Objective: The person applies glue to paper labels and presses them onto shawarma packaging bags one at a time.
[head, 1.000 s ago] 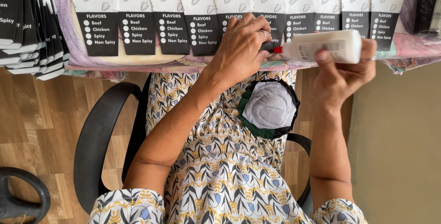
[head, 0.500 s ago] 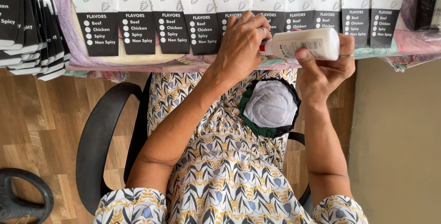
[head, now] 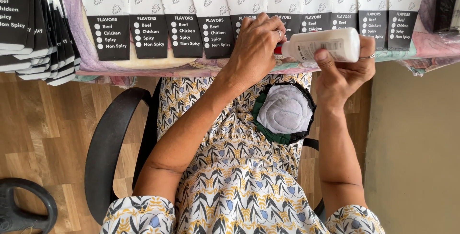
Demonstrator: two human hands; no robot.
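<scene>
Evidently the right hand (head: 342, 68) clamps the white glue bottle (head: 322, 45); left hand (head: 256, 47) fingers pinch its red cap, possibly loosening it; glue could spill onto the paper bags (head: 201, 8) behind the bottle.

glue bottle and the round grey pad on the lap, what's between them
In the head view, the right hand lies between: its thumb and palm wrap the white glue bottle from below, just above the round grey pad. Beside it runs the table's cloth-covered edge.
</scene>
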